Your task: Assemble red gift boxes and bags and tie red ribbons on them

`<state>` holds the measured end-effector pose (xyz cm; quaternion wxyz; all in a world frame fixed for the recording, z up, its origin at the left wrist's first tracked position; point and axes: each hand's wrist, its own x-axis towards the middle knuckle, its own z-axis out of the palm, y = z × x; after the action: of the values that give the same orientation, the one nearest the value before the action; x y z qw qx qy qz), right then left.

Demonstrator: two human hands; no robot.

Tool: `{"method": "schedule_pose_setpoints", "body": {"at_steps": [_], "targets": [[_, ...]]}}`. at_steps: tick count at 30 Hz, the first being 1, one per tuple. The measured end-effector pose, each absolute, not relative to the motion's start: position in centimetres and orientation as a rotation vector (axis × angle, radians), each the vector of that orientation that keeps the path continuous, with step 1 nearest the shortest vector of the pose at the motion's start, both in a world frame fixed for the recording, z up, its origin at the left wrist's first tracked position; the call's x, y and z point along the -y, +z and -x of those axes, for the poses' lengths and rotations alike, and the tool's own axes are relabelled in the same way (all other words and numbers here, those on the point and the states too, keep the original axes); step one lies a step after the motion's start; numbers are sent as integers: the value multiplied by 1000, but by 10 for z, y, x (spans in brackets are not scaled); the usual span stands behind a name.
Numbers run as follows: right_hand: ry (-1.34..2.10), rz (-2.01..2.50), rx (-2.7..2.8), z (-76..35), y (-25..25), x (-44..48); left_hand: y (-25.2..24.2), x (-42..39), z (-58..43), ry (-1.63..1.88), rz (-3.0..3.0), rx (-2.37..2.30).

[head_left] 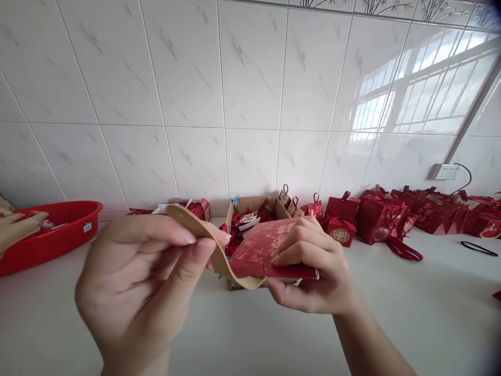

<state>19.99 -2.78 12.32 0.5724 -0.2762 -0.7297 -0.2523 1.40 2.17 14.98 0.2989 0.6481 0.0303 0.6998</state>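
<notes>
My left hand point(148, 271) pinches the upper part of a tan strap point(225, 263) between thumb and fingers, left of centre. The strap curves down to the near edge of a flat red patterned packet point(254, 245). My right hand point(313, 261) grips that packet from the right, fingers on top and thumb beneath. The packet is held above a cardboard box point(258, 201) filled with small red items. Where the strap meets the packet, a small slit shows near the edge.
A red basin point(50, 245) stands at the far left, with another person's hand point(19, 227) over it. Red gift bags point(379, 214) line the wall at right. A black loop point(479, 248) lies on the white table point(391, 297) at right.
</notes>
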Motion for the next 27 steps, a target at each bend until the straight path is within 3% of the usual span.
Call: {"method": "schedule_pose_setpoints", "body": {"at_steps": [9, 27], "targets": [[-617, 663, 1714, -208, 126, 28, 144, -30, -19, 1305, -2025, -82], [-640, 685, 1702, -213, 127, 30, 145, -29, -33, 1286, -2316, -208]]}}
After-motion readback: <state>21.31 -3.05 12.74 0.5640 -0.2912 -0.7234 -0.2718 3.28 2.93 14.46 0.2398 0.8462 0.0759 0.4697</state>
